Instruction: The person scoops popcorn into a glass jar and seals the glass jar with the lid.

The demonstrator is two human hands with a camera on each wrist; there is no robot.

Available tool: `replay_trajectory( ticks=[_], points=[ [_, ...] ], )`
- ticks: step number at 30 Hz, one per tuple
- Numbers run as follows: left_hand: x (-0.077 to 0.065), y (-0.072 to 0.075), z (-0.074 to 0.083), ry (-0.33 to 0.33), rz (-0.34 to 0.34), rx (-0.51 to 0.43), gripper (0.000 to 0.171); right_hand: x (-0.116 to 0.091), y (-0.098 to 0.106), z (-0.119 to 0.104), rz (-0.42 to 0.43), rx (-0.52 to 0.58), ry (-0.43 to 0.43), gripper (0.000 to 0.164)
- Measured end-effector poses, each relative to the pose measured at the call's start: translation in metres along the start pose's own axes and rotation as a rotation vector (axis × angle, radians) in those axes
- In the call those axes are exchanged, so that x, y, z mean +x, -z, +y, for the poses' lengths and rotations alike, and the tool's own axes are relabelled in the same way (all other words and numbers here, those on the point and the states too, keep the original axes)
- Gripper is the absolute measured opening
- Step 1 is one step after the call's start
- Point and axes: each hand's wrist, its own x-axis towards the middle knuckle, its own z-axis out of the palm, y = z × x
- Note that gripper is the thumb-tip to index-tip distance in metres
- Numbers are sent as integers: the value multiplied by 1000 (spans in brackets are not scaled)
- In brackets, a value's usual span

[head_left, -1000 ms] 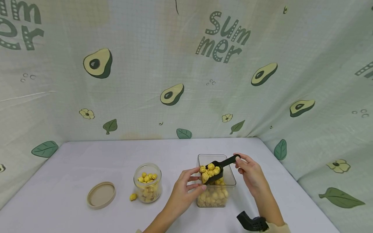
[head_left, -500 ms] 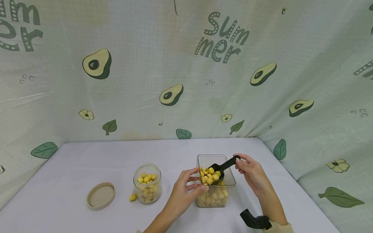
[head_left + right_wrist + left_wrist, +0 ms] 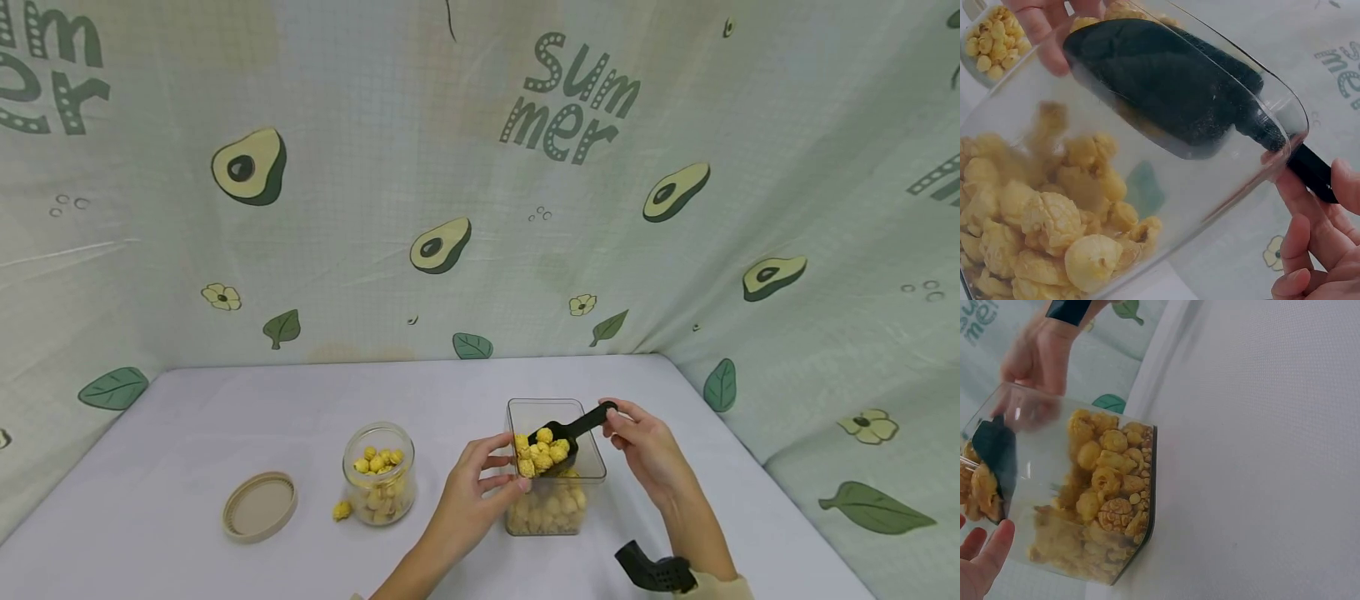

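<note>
My right hand (image 3: 643, 442) pinches the handle of a black scoop (image 3: 581, 425), whose bowl is inside the upper part of a clear square container (image 3: 600, 477). Yellow popcorn (image 3: 543, 454) fills the scoop. More popcorn (image 3: 1047, 225) lies in the container's lower part, well below the scoop in the right wrist view. At the container's left side, my left hand (image 3: 472, 487) holds it near the rim, thumb toward the front. In the left wrist view, the scoop (image 3: 997, 456) shows through the clear wall.
Left of the container stands an open glass jar (image 3: 380, 475) partly filled with popcorn. One loose popcorn piece (image 3: 342, 509) lies beside it. Farther left is a round beige lid (image 3: 260, 507) on the white table (image 3: 225, 417). A printed cloth hangs behind.
The scoop dips and tilts slightly within the container, and the popcorn in it has shifted. My right wrist has moved a little rightward. My left hand stays in place.
</note>
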Motion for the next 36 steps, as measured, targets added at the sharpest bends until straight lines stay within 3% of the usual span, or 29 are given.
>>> replay_trajectory(
  ticks=[7, 17, 26, 36],
  points=[
    [0, 0, 1, -7, 2, 13, 52, 3, 5, 3, 21, 121, -32, 19],
    [0, 0, 1, -5, 0, 14, 51, 4, 12, 9, -39, 218, -19, 24],
    [-1, 0, 1, -7, -1, 10, 53, 5, 10, 9, -79, 236, -18, 25],
    [-1, 0, 2, -8, -4, 3, 53, 4, 8, 8, -58, 232, -34, 25]
  ],
)
